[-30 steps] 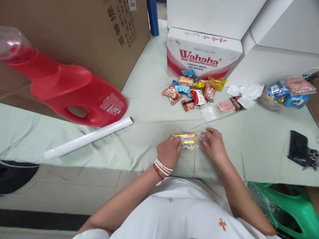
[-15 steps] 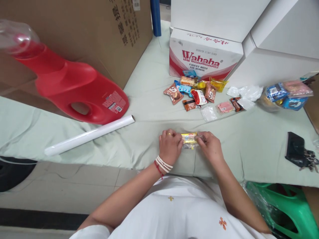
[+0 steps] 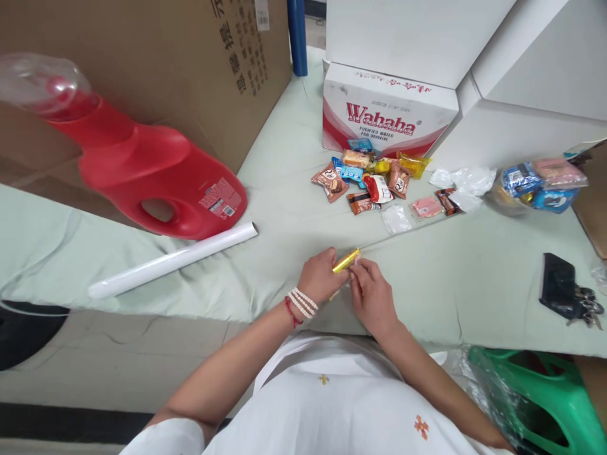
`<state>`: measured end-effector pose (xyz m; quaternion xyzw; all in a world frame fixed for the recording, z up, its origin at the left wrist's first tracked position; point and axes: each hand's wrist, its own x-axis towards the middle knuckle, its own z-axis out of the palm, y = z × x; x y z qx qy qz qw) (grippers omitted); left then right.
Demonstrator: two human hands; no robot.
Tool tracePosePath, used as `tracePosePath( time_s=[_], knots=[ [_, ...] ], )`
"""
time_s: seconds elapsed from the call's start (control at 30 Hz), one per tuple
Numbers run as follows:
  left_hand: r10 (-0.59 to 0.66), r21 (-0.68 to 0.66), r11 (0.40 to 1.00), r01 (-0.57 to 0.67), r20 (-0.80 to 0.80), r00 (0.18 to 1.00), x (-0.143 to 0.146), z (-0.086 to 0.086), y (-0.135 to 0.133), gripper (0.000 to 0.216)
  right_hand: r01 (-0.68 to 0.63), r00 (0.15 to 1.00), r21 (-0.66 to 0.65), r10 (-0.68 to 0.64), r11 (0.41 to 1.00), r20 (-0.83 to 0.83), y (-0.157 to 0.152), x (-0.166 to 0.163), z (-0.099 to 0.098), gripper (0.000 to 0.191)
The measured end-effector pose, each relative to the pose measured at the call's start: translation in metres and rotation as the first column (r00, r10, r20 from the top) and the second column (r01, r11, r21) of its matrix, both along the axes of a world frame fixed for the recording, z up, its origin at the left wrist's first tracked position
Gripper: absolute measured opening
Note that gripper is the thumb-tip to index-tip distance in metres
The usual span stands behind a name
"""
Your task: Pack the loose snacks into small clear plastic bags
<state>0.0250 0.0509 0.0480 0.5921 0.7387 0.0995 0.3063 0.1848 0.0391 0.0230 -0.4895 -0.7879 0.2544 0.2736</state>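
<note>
My left hand (image 3: 317, 278), with white beads and a red string at its wrist, is closed around a small gold-wrapped snack (image 3: 346, 260). The packet is tilted, its far end pointing up and right. Close against its right side, my right hand (image 3: 374, 294) pinches what looks like the clear plastic at the packet's edge. My fingers hide the packet's lower part. Beyond my hands lies a pile of small wrapped snacks (image 3: 378, 188), with a pink packet (image 3: 426, 207) and a crumpled clear wrapper (image 3: 397, 218) beside it.
At left, a large red jug (image 3: 156, 170) leans by a brown carton (image 3: 156, 76), with a white tube (image 3: 175, 260) before it. A Wahaha box (image 3: 389, 110) stands behind the snacks. Bagged snacks (image 3: 540, 183) and keys with a black case (image 3: 559, 285) lie right; a green stool (image 3: 535, 385) is below.
The packet has turned from lying flat and level to a tilt. My left hand has wrapped further around it, and my right hand has moved left, closer to the left one.
</note>
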Motion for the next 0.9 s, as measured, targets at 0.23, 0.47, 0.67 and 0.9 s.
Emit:
tracePosePath(
  time_s=[0.23, 0.47, 0.67, 0.9],
  knots=[
    [-0.045, 0.400, 0.917, 0.004, 0.094, 0.995, 0.045, -0.011, -0.032, 0.009, 0.007, 0.785, -0.560, -0.351, 0.828, -0.510, -0.016, 0.002, 0.003, 0.053],
    [-0.002, 0.183, 0.956, -0.231, 0.787, 0.617, 0.044, -0.031, -0.028, 0.025, -0.028, 0.751, -0.594, -0.375, 0.804, -0.544, -0.010, 0.010, -0.008, 0.057],
    [0.054, 0.126, 0.955, -0.267, 0.815, 0.576, 0.015, -0.027, -0.042, 0.031, 0.192, 0.736, -0.471, -0.443, 0.861, -0.511, 0.013, 0.060, -0.010, 0.051],
    [0.161, 0.452, 0.844, -0.289, 0.300, 0.940, -0.071, -0.047, -0.088, 0.013, 0.792, 0.423, -0.214, -0.767, 0.572, -0.482, 0.158, 0.244, -0.002, 0.035]
  ],
)
